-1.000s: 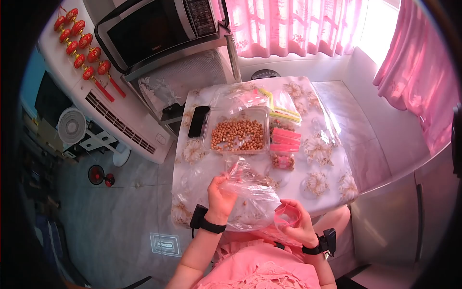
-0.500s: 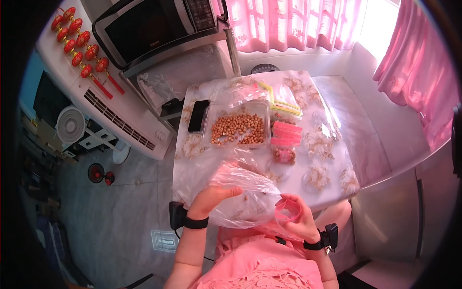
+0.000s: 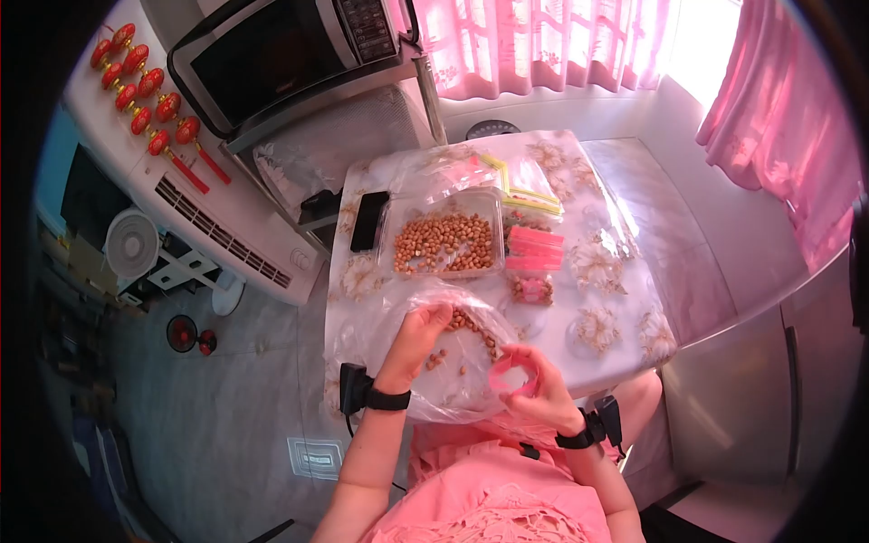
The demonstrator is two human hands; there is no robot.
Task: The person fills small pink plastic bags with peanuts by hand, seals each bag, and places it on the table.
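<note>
My left hand [image 3: 419, 339] is closed on the rim of a large clear plastic bag [image 3: 453, 398] at the table's near edge. Loose brown nuts [image 3: 463, 321] show inside it. In my right hand [image 3: 540, 387] is a small bag with a pink rim [image 3: 503, 369], its mouth spread in a loop beside the large bag. Beyond the bags stands a clear plastic container [image 3: 497, 237] partly filled with the same kind of nuts. To its right lie small pink-topped packets [image 3: 534, 249], one with nuts showing at its lower end.
A black phone [image 3: 369, 222] lies left of the container on the flowered tablecloth [image 3: 593, 335]. Yellow-edged zip bags [image 3: 532, 201] and clear plastic are at the far side. A microwave [image 3: 272, 68] stands on a rack behind, left.
My left hand has moved up and right and now pinches the large bag's rim. The bag's mouth is wider, showing the nuts. My right hand has shifted left with the pink-rimmed bag.
</note>
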